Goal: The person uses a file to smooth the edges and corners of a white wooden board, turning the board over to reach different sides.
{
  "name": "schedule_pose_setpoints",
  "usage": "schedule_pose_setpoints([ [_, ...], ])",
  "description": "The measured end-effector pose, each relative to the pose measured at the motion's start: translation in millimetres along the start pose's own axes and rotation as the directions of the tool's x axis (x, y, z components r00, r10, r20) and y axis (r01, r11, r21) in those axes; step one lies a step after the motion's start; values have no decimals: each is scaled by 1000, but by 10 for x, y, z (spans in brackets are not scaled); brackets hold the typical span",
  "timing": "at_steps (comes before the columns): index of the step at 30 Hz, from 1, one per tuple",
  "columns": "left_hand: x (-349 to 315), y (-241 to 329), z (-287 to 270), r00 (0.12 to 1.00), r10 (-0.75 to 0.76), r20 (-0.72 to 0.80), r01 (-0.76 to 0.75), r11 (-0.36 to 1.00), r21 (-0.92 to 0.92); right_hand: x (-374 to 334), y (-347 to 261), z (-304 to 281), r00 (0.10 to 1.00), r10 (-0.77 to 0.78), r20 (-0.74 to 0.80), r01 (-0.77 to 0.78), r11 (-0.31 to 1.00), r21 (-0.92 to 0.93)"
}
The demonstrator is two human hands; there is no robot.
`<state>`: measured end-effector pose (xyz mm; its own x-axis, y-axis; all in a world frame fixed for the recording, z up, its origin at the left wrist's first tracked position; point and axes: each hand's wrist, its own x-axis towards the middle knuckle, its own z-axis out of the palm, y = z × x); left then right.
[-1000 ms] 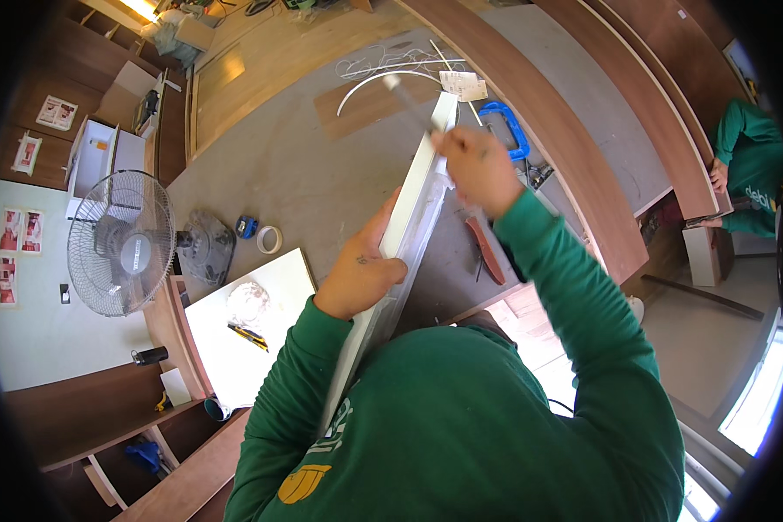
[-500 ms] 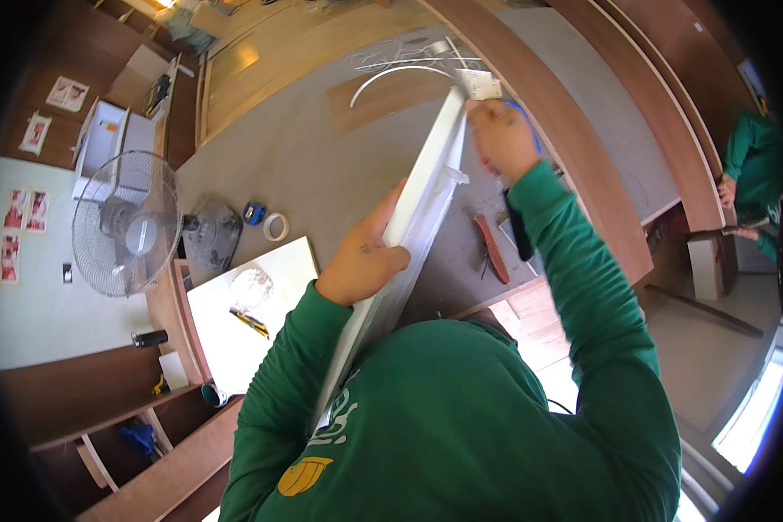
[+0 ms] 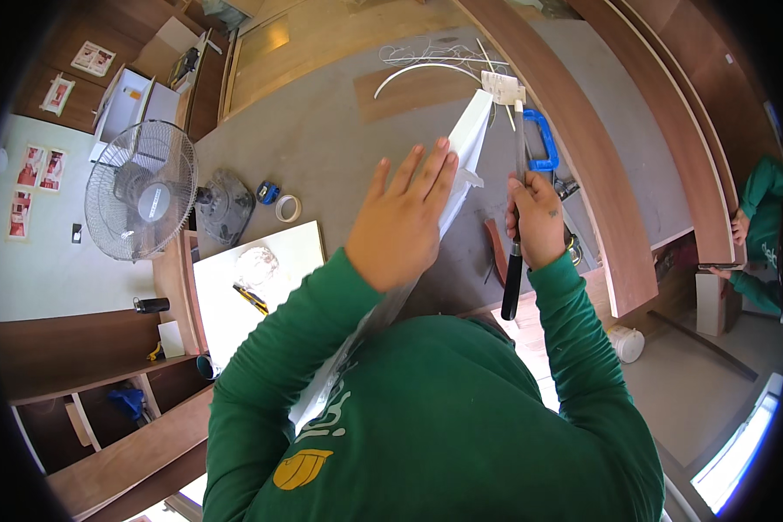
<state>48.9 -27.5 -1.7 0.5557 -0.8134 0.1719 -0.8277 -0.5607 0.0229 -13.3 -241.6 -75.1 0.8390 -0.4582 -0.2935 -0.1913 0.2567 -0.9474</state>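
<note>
My left hand lies with its fingers spread along the edge of a long white board. The board stands tilted against my body, with a ragged strip of clear film hanging from its side. My right hand is closed around a long, thin file, gripping it where the metal meets its black handle. The blade points away from me, beside the board's far end and apart from it. A blue clamp lies right of the blade.
On the grey tabletop are a tape roll, a blue tape measure and a red-brown tool. A fan stands left, near a white panel bearing a yellow cutter. Another person is at the far right.
My left hand has gone from gripping the board to lying spread along its edge, farther up. My right hand has come back from the board's far end, toward me and right, with the file.
</note>
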Motion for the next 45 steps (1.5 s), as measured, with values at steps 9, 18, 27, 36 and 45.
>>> schedule_pose_setpoints([
  [9,1052,-44,402,999,-38,-35,42,993,107,-86,254,-449,998,47,-40,-43,994,105],
  [18,828,-85,378,999,-46,-10,45,996,-78,-121,255,-555,995,100,-13,-99,994,45],
  [27,-806,94,-269,979,-186,89,196,972,-133,-167,-28,-149,963,-37,265,47,998,-31],
  [36,-2043,271,-529,839,-498,218,542,796,-269,-289,-221,350,910,-30,414,73,993,-88],
  [45,-2688,94,-746,809,-356,469,588,512,-626,-279,-111,648,954,-94,285,165,958,-235],
])
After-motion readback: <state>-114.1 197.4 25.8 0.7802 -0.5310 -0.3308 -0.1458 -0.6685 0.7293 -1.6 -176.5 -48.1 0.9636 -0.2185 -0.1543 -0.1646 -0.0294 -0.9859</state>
